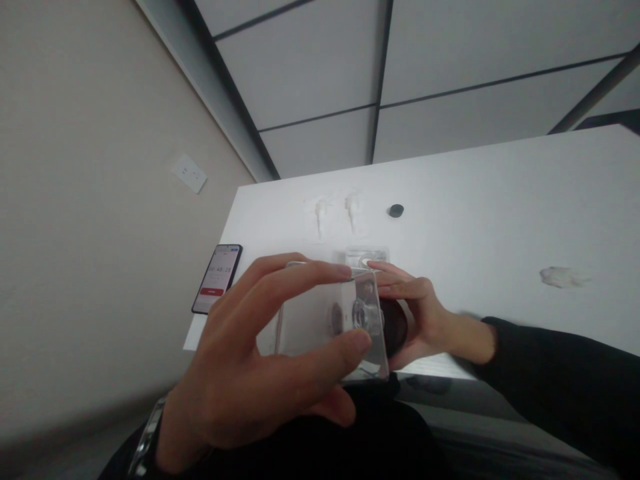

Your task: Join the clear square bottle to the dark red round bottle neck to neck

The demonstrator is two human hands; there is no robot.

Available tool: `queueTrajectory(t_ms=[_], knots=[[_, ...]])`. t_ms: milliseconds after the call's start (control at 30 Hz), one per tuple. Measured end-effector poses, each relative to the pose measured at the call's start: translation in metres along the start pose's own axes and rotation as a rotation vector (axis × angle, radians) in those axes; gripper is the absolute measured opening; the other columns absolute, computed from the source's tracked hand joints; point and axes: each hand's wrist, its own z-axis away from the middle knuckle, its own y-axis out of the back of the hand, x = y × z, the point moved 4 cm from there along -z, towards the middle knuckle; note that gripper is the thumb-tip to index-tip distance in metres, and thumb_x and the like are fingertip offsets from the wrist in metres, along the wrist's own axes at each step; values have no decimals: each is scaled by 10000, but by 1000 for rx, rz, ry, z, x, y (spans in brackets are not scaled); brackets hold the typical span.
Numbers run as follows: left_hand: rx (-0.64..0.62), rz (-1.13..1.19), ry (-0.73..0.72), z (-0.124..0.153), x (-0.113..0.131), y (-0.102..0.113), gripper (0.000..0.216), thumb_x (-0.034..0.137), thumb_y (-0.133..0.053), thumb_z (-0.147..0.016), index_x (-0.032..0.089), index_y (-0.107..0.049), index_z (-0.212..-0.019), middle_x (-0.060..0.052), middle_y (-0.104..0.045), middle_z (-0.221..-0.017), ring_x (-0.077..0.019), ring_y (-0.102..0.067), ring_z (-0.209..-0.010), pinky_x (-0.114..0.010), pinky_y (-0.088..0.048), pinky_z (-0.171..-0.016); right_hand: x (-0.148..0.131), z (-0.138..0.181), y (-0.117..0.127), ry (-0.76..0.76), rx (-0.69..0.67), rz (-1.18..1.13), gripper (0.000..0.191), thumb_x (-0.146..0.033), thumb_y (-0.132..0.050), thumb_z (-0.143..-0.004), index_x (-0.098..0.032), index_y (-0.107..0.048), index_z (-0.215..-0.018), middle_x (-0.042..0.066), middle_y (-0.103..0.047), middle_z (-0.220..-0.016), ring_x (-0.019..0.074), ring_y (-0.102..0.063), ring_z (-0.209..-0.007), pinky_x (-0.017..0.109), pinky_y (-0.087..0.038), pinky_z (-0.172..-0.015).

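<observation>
My left hand (260, 360) is closed around a clear plastic box (325, 320), thumb on its near side and fingers over its top, holding it close to the camera above the near edge of the white table (500, 213). My right hand (425, 317), in a black sleeve, grips a dark round object (395, 327) against the box's right end. A second clear plastic piece (365, 255) lies on the table just behind the hands.
A phone (217, 278) with a lit screen lies at the table's left edge. Two small white pieces (335, 210) and a small black round cap (396, 211) sit farther back. A white crumpled scrap (563, 277) lies at right. The wall carries a socket (189, 173).
</observation>
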Motion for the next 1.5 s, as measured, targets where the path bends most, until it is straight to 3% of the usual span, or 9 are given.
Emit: queueTrajectory(t_ms=[267, 467, 733, 900, 1300, 1500], knots=[[-8, 15, -42, -3, 0, 0, 141, 376, -648, -1046, 281, -754, -1047, -73, -724, -1317, -271, -714, -1197, -508, -663, -1006, 1, 0, -1, -4, 15, -16, 1082, -506, -973, -715, -308, -377, -1596, 104, -751, -1386, 274, -710, -1326, 514, -397, -1266], [-23, -7, -84, -5, 1, 1, 205, 366, -564, -1089, 285, -746, -1040, -59, -703, -1336, -230, -698, -1207, -437, -651, -1017, 2, 0, -1, -17, 16, -23, 1080, -522, -970, -714, -343, -366, -1591, 78, -748, -1391, 267, -704, -1333, 504, -373, -1277], [-57, -15, -53, -11, 3, 4, 67, 291, -681, -1020, 298, -748, -1030, -48, -734, -1302, -258, -733, -1141, -464, -685, -944, 3, 3, -1, -20, 4, -29, 1149, -555, -985, -677, -353, -336, -1603, 89, -726, -1414, 297, -707, -1321, 543, -372, -1279], [-78, -29, -55, -13, 5, 5, 71, 336, -722, -996, 318, -743, -1061, -38, -731, -1330, -273, -730, -1160, -485, -684, -954, 2, 2, -1, -55, -14, -24, 1162, -548, -992, -669, -378, -319, -1600, 88, -715, -1420, 304, -715, -1308, 562, -385, -1272], [-149, -60, -125, -21, 7, 8, 102, 370, -700, -1014, 289, -730, -1068, -77, -721, -1353, -282, -710, -1143, -507, -667, -899, 4, 4, 0, -56, -8, -23, 1128, -543, -985, -680, -371, -331, -1583, 98, -710, -1425, 303, -723, -1296, 581, -389, -1271], [-171, -85, -109, -22, 7, 8, 118, 406, -651, -1044, 325, -727, -1081, -27, -732, -1356, -254, -707, -1163, -454, -659, -917, 3, 4, 0, -55, -6, -31, 1143, -526, -998, -659, -368, -337, -1578, 109, -704, -1443, 301, -713, -1317, 558, -377, -1283]])
